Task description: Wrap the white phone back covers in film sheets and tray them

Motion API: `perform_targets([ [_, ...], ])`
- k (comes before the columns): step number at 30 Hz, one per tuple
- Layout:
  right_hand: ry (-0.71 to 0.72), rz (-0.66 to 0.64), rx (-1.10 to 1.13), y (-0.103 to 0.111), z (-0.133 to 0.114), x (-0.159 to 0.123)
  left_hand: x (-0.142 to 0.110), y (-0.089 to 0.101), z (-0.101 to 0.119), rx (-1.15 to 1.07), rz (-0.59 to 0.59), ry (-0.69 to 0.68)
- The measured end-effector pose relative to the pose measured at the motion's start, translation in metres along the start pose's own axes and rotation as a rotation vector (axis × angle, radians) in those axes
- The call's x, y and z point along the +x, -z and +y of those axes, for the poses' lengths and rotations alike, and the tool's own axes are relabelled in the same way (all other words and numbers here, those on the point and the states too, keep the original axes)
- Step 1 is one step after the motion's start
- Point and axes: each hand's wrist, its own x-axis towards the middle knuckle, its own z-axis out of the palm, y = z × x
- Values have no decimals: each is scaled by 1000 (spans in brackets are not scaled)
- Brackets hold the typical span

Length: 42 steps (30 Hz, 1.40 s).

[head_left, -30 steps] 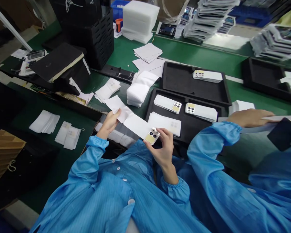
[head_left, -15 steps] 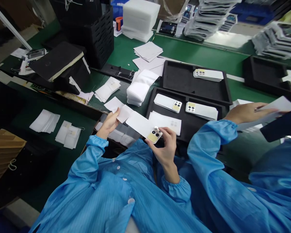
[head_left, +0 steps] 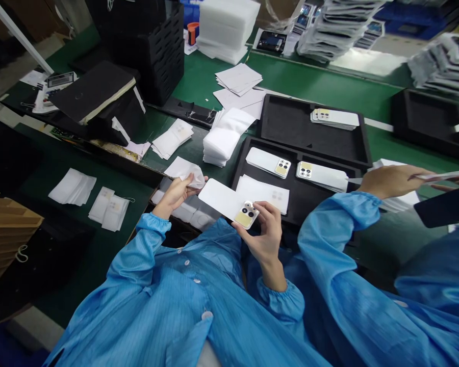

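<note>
My left hand (head_left: pixel 172 198) is closed on a thin white sleeve (head_left: pixel 181 167), its mouth bulging beside my fingertips. My right hand (head_left: pixel 265 232) pinches the camera end of a white phone back cover (head_left: pixel 219 197), which carries dark lens rings and a yellow patch. The cover's far end points at the sleeve, close to my left fingers; I cannot tell whether they touch. Below and behind the cover, a sleeved back cover (head_left: pixel 265 191) lies on the black tray (head_left: pixel 235 171). Two piles of bare covers, a left pile (head_left: pixel 265 160) and a right pile (head_left: pixel 323 177), rest in that tray.
A stack of white sleeves (head_left: pixel 220 142) stands behind my left hand, near filled sleeves (head_left: pixel 172 137). Another black tray (head_left: pixel 286 122) lies farther back. At right, a co-worker's hand (head_left: pixel 392 181) holds a white sheet-like item. More sleeves (head_left: pixel 72 187) lie at left.
My left fingers have moved into a bunched grip, and the sleeve has gone from flat to puffed open. The back cover stays pinched in my right hand. The co-worker's white item has tilted.
</note>
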Motion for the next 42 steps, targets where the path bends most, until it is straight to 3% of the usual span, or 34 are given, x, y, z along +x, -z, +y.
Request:
perform_targets([
  [9, 145, -106, -25, 18, -10, 14, -2, 10, 1, 96, -57, 3],
  [16, 36, -138, -38, 28, -1, 19, 1, 18, -1, 111, -16, 50],
  [21, 70, -120, -48, 28, 3, 19, 0, 22, -3, 153, -35, 89],
  [28, -2, -98, 51, 19, 12, 13, -3, 27, -6, 142, -124, 91],
  [37, -114, -6, 164, -3, 15, 1, -12, 16, -10, 103, -96, 47],
  [42, -99, 40, 127, -31, 10, -9, -18, 0, -26, 29, -1, 12],
])
